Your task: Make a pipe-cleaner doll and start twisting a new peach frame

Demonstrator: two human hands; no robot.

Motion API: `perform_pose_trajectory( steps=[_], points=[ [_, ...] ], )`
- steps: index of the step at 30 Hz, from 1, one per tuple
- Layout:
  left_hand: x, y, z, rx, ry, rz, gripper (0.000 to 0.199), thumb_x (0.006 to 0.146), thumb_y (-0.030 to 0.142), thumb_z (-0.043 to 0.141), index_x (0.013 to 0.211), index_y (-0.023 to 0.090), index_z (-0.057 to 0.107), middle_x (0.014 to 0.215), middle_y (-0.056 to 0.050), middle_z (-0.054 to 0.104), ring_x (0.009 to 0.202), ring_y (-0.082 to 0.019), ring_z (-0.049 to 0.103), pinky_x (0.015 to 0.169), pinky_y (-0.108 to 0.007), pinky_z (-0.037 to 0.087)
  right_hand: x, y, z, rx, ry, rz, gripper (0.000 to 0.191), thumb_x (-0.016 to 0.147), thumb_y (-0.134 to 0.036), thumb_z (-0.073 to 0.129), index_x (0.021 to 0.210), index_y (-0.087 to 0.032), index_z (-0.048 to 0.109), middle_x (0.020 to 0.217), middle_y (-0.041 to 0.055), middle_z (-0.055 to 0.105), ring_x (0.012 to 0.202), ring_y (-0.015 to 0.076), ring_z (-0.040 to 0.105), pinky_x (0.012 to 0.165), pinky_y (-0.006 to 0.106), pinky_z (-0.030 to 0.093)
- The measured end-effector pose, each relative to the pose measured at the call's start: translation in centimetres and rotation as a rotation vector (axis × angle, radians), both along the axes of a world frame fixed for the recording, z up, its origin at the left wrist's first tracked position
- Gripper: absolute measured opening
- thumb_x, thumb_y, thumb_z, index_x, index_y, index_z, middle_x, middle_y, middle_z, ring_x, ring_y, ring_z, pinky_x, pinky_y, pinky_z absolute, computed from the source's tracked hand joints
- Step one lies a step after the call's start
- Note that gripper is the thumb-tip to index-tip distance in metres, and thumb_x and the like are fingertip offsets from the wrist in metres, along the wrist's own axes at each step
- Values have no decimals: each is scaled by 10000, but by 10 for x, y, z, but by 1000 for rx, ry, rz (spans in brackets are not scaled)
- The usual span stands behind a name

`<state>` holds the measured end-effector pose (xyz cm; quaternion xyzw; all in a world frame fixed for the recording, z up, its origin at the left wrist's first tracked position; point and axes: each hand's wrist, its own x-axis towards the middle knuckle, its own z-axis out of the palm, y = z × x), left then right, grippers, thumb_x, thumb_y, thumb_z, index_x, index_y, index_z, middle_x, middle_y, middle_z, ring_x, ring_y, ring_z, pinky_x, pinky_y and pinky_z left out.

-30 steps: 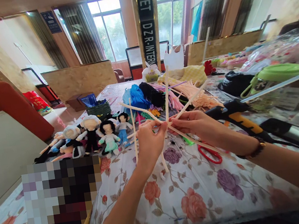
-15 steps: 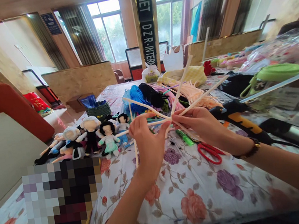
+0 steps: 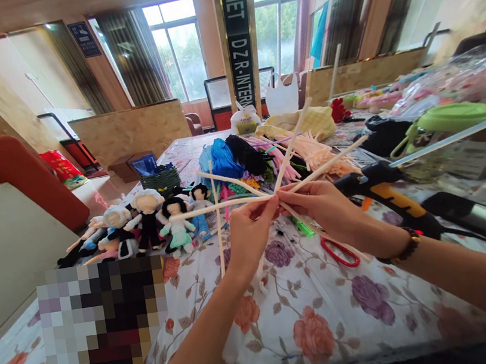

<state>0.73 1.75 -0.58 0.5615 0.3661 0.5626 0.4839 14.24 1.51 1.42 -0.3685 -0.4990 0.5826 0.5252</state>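
Observation:
Several cream pipe cleaners (image 3: 232,204) meet at one crossing point and fan out like spokes. My left hand (image 3: 253,229) pinches them just left of that point, thumb and fingers pressed together. From the other side, my right hand (image 3: 321,204) pinches the same bundle, its fingertips touching or nearly touching the left ones. A single upright cream pipe cleaner (image 3: 219,227) shows left of my left hand; whether it joins the bundle I cannot tell. Below my right hand lie red-handled scissors (image 3: 340,253), partly hidden, and a green object (image 3: 304,226).
Small dolls (image 3: 147,210) stand at the left by a dark green basket (image 3: 160,180). Behind my hands lie blue pipe cleaners (image 3: 221,158) and peach ones (image 3: 325,158). At right are a glue gun (image 3: 389,194) and a green-lidded jar (image 3: 455,114). Floral cloth (image 3: 289,314) covers the table.
My left hand has shifted right and its fingers have closed down on the crossing point. One pipe cleaner now slants down to the right beneath my right hand, across the scissors.

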Motion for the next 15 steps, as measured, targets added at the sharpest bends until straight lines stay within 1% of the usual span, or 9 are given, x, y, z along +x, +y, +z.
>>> perform_pose_trajectory(
  steps=[4, 7, 10, 13, 15],
  points=[
    [1, 1, -2, -20, -61, 27, 254, 722, 338, 658, 848, 132, 736, 831, -64, 723, 763, -180, 646, 778, -320, 511, 0, -1, -2, -53, 21, -6, 156, 676, -349, 738, 682, -194, 723, 671, 1, 681, 652, 97, 613, 704, 227, 493],
    [0, 1, -1, -34, -86, 63, 224, 713, 325, 666, 825, 146, 739, 819, -49, 721, 748, -157, 630, 749, -283, 503, 2, 0, -4, -70, 29, 20, 198, 716, -384, 705, 752, -190, 728, 745, 24, 706, 690, 110, 636, 733, 247, 503],
    [0, 1, 1, -56, -143, 68, 185, 701, 303, 677, 771, 142, 735, 771, -39, 712, 720, -135, 620, 728, -251, 496, 6, 1, -5, -76, -17, 41, 255, 740, -420, 675, 810, -183, 735, 799, 52, 718, 716, 128, 647, 728, 261, 509],
    [1, 1, 2, -95, -205, 54, 165, 693, 282, 683, 736, 128, 722, 732, -39, 700, 688, -125, 621, 727, -250, 499, 10, 1, -5, -86, -65, 8, 278, 721, -442, 685, 783, -177, 738, 799, 57, 714, 717, 127, 639, 708, 253, 506],
    [2, 1, 3, -118, -245, 26, 160, 696, 268, 677, 745, 120, 715, 732, -46, 701, 675, -132, 633, 736, -273, 508, 12, 1, -6, -94, -77, -3, 271, 700, -440, 702, 753, -177, 736, 779, 51, 709, 713, 121, 631, 702, 245, 501]
  ],
)
